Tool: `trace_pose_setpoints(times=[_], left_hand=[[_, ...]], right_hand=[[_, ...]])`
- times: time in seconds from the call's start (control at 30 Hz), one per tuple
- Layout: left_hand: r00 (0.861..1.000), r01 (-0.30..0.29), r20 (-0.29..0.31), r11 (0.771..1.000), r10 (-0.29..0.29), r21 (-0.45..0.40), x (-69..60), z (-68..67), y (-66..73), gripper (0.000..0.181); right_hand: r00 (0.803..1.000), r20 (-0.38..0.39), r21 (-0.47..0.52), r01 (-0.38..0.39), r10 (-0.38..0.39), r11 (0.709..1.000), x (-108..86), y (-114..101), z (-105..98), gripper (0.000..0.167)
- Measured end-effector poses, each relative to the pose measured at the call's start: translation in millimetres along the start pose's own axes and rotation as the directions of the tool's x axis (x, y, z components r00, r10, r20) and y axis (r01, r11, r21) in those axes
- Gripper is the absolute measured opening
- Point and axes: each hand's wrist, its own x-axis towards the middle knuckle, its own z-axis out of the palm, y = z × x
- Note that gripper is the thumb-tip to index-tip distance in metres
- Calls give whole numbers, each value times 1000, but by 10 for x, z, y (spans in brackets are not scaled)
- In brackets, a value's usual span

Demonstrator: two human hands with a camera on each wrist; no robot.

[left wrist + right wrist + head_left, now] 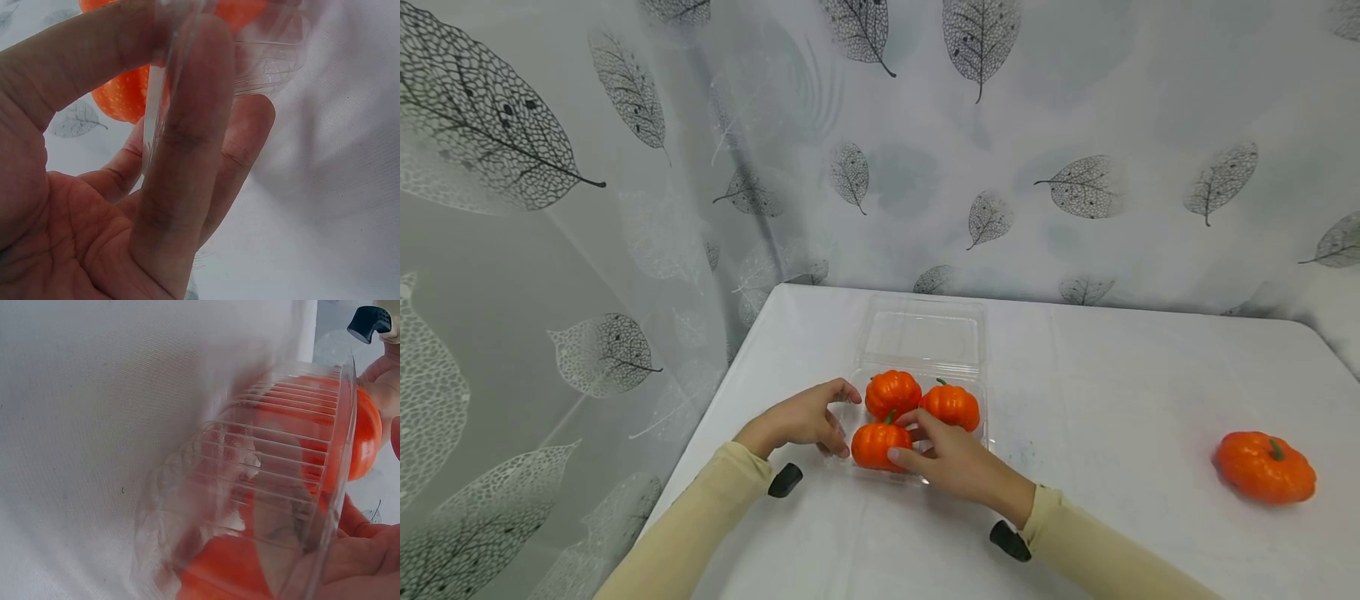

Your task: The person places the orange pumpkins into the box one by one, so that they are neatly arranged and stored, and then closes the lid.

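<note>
A clear plastic clamshell box (922, 373) lies with its lid folded back, and three small orange pumpkins sit in its tray. My left hand (807, 417) holds the tray's left edge; in the left wrist view the clear wall passes between its fingers (187, 137). My right hand (958, 458) grips the front pumpkin (872, 447) from its right side, thumb in front and fingers behind. Behind that one are the back left pumpkin (892, 394) and the back right pumpkin (952, 406). In the right wrist view the tray's ribbed side (275, 450) partly covers the fingers.
A larger orange pumpkin (1266, 467) rests alone on the right part of the white table (1120, 400). The box's open lid (922, 333) lies towards the table's back edge. A leaf-patterned curtain (917, 192) hangs behind the table and along its left side.
</note>
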Motion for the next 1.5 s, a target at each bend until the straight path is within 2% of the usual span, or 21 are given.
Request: trace_pose_setpoints(times=[0.5,0.63,0.77,0.9,1.0,1.07,1.13,1.23,1.37,1.5], left_hand=[[1000,0,5,1000,0,7,-11,-1,10,65],[1000,7,2,1000,-7,1,-9,1,9,65],[1000,11,0,1000,-11,6,-10,-1,13,65],[1000,8,1,1000,-8,14,-10,-9,12,65],[1000,4,2,1000,-4,12,-6,-13,8,65],[1000,1,4,1000,-1,13,-1,-13,7,65],[1000,0,6,1000,0,11,3,-11,6,66],[1000,0,8,1000,0,13,10,-8,1,66],[1000,2,7,1000,-2,7,18,-5,-10,66],[1000,1,7,1000,-1,2,17,0,-21,67]], right_hand=[[999,16,25,33,-33,999,-28,13,-24,48],[1000,5,15,18,-18,1000,-76,9,-54,48],[999,-34,-23,13,-14,1000,-176,6,-111,52],[988,-123,-29,88,-91,996,-303,27,-208,48],[962,-218,-35,163,-166,986,-407,75,-315,42],[934,-287,-63,205,-214,977,-476,126,-394,42],[904,-355,-115,209,-237,971,-543,191,-470,45],[859,-438,-212,186,-264,959,-636,311,-572,51],[806,-514,-316,140,-294,938,-759,486,-701,55],[765,-575,-360,82,-290,929,-888,633,-835,55]])
